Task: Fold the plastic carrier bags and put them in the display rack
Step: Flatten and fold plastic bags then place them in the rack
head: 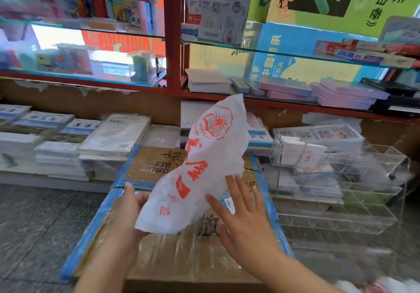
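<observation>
A white plastic carrier bag (204, 165) with red print stands up in the air over a cardboard box (172, 258). My left hand (129, 208) grips the bag's lower left end. My right hand (245, 215) is spread with straight fingers just right of the bag, fingertips at its lower right edge. A clear acrylic display rack (341, 192) with several compartments stands to the right. Folded white bags (302, 152) sit in the rack's top tier.
Stacks of wrapped books (95, 147) lie to the left behind the box. Red-framed glass shelves (175, 43) with stationery rise behind. More white plastic (386, 286) shows at the bottom right corner. Grey floor (41, 229) lies at left.
</observation>
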`<act>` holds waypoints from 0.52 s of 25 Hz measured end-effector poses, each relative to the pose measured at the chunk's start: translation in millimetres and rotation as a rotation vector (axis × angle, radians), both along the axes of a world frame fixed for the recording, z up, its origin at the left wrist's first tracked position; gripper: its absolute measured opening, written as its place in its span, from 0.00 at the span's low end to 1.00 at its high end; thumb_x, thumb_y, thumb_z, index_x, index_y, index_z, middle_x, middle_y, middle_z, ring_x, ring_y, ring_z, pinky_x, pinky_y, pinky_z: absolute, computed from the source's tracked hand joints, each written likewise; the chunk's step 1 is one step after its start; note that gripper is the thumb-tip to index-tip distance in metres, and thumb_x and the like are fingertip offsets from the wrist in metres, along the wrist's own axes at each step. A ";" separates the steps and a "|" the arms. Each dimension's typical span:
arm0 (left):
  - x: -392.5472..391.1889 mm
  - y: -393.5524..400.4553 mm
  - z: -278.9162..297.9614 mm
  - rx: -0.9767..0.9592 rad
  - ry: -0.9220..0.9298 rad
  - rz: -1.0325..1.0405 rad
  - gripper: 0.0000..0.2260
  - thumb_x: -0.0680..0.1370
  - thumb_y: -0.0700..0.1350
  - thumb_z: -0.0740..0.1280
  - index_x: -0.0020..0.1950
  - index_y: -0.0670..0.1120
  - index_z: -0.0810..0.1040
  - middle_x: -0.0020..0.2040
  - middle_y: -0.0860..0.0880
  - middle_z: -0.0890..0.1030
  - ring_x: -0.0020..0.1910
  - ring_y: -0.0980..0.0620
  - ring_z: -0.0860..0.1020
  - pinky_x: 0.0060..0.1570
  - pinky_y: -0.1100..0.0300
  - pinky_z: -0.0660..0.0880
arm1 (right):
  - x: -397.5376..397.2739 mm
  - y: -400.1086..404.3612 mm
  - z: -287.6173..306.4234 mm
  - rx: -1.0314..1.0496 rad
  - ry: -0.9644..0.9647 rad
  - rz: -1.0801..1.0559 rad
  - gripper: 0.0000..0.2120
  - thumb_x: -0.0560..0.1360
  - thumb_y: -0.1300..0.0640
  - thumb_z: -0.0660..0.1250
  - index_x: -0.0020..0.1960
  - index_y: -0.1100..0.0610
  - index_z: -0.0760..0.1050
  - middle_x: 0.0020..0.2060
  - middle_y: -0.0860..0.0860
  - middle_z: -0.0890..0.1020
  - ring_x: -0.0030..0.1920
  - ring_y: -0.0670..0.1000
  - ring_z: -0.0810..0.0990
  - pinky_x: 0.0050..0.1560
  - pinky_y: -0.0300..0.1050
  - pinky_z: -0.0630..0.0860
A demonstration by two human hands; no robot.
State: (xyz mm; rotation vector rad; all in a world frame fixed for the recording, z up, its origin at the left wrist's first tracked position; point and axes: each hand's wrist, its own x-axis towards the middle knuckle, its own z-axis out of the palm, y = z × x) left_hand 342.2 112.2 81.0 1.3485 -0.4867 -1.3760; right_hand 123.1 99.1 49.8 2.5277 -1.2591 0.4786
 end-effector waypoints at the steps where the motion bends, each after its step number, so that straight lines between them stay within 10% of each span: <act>1: 0.2 5.8 2.0 0.012 0.000 -0.054 0.32 0.79 0.63 0.45 0.50 0.40 0.78 0.46 0.37 0.82 0.48 0.38 0.78 0.44 0.50 0.73 | -0.2 1.4 -13.3 0.050 0.034 -0.046 0.38 0.56 0.50 0.76 0.65 0.45 0.69 0.69 0.60 0.65 0.69 0.61 0.64 0.62 0.60 0.72; 5: -11.6 38.1 -5.7 0.021 -0.212 -0.343 0.21 0.71 0.61 0.69 0.56 0.49 0.76 0.42 0.48 0.85 0.42 0.47 0.83 0.41 0.54 0.77 | -6.6 7.0 -39.2 0.177 0.016 -0.016 0.26 0.63 0.48 0.62 0.62 0.43 0.71 0.67 0.59 0.71 0.63 0.59 0.76 0.53 0.53 0.79; 9: -22.7 28.2 -13.0 -0.017 -0.359 -0.124 0.11 0.78 0.48 0.63 0.58 0.45 0.74 0.49 0.48 0.81 0.45 0.49 0.81 0.43 0.57 0.75 | -18.4 4.4 -44.3 0.076 -0.021 0.226 0.14 0.69 0.49 0.58 0.55 0.44 0.71 0.64 0.51 0.74 0.64 0.53 0.72 0.63 0.50 0.72; 13: -26.3 8.9 17.4 -0.329 -0.618 0.046 0.15 0.80 0.46 0.59 0.63 0.62 0.64 0.53 0.61 0.73 0.51 0.63 0.73 0.43 0.66 0.69 | -38.0 -5.2 -19.5 0.187 -0.703 -0.096 0.10 0.74 0.62 0.63 0.48 0.46 0.69 0.44 0.42 0.73 0.44 0.43 0.72 0.42 0.35 0.70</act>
